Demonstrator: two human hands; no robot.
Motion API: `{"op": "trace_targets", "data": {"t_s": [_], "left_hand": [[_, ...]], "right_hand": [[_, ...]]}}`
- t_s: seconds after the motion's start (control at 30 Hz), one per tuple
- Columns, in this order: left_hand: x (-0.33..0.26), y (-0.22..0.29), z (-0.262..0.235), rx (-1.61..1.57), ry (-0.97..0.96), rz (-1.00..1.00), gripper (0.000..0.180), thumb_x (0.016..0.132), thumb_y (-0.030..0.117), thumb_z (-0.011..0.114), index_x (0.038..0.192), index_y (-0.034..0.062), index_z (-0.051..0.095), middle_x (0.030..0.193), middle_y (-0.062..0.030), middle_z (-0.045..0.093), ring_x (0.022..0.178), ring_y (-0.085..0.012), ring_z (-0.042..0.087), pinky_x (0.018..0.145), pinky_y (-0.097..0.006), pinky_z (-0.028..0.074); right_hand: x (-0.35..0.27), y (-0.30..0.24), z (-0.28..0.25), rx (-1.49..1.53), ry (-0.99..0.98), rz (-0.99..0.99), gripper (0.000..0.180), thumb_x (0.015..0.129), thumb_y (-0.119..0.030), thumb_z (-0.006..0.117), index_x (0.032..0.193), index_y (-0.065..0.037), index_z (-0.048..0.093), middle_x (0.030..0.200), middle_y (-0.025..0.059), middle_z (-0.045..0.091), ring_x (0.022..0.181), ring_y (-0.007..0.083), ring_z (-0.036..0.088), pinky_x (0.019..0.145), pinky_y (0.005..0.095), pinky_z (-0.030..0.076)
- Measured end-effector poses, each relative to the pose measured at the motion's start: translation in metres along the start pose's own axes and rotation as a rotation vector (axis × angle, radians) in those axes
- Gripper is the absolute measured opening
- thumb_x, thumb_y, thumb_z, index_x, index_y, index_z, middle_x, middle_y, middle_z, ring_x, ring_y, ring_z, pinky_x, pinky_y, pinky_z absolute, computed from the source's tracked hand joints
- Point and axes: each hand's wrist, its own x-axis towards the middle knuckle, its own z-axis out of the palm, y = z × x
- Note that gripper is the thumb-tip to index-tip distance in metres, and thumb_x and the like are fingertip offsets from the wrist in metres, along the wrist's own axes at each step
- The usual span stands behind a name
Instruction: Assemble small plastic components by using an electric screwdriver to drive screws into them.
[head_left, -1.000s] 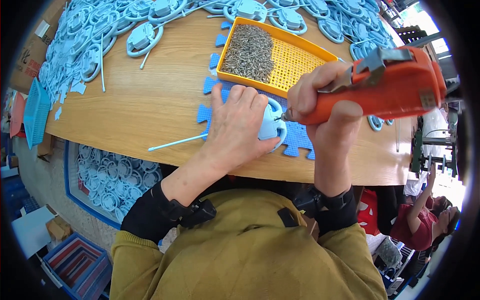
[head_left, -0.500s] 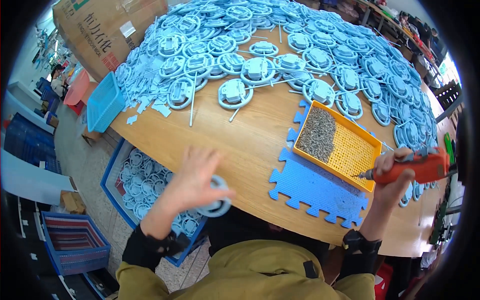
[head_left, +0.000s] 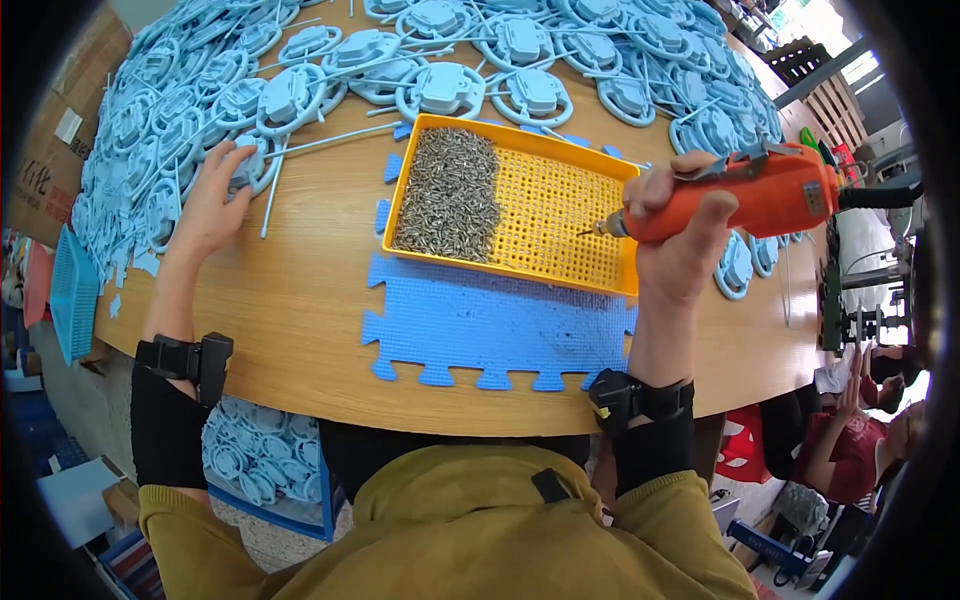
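Observation:
My right hand (head_left: 675, 245) is wrapped round an orange electric screwdriver (head_left: 775, 195), its bit pointing left over a yellow perforated tray (head_left: 520, 274). Small metal screws (head_left: 445, 190) fill the tray's left part. Under the tray lies a blue foam mat (head_left: 490, 330) with jigsaw edges. My left hand (head_left: 208, 205) is at a light-blue wheel-shaped plastic part (head_left: 255, 165) at the pile's near edge. Its fingers reach over the part with the thumb apart; no firm grip shows. A thin rod lies beside that part.
Similar light-blue wheel parts (head_left: 440, 90) heap across the table's far side and left. At the left are a cardboard box (head_left: 60, 150) and a blue basket (head_left: 75, 290). A blue bin (head_left: 327, 490) of ring parts stands below the front edge. Another person (head_left: 845, 450) is at right.
My left hand has left the ring part it had above the bin and moved forward to the pile. The view has turned right. The screwdriver stays in my right hand.

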Motion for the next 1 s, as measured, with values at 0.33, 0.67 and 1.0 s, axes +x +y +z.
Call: {"op": "trace_targets", "data": {"t_s": [0.33,0.67,1.0], "left_hand": [[-0.014,0.007,-0.016,0.091,0.005,-0.011,0.045,0.073,0.011,0.066,0.116,0.0080,0.052,0.113,-0.0113,0.055,0.104,-0.0290,0.051,0.090,-0.036,0.042],[-0.144,0.143,0.000,-0.207,0.061,0.262,0.061,0.060,0.021,0.077,0.114,0.0029,0.054,0.105,-0.0133,0.055,0.098,-0.0311,0.054,0.090,-0.041,0.041],[-0.115,0.196,0.085,-0.472,0.021,0.441,0.079,0.060,0.029,0.080,0.127,0.0080,0.044,0.113,-0.0082,0.051,0.114,-0.0281,0.044,0.104,-0.052,0.022]], "right_hand": [[-0.001,0.005,0.006,-0.084,0.015,0.057,0.052,0.080,-0.056,0.064,0.096,-0.008,0.052,0.066,0.0033,0.051,0.057,0.0153,0.047,0.058,0.0311,0.040],[0.004,-0.057,0.020,-0.087,0.027,0.012,0.063,0.075,-0.067,0.060,0.098,-0.008,0.055,0.068,0.0013,0.050,0.060,0.0145,0.047,0.062,0.0304,0.038],[-0.064,-0.047,0.097,0.005,-0.150,0.170,0.073,0.072,-0.075,0.053,0.099,-0.006,0.053,0.065,0.0010,0.049,0.052,0.0135,0.047,0.052,0.0294,0.042]]}}
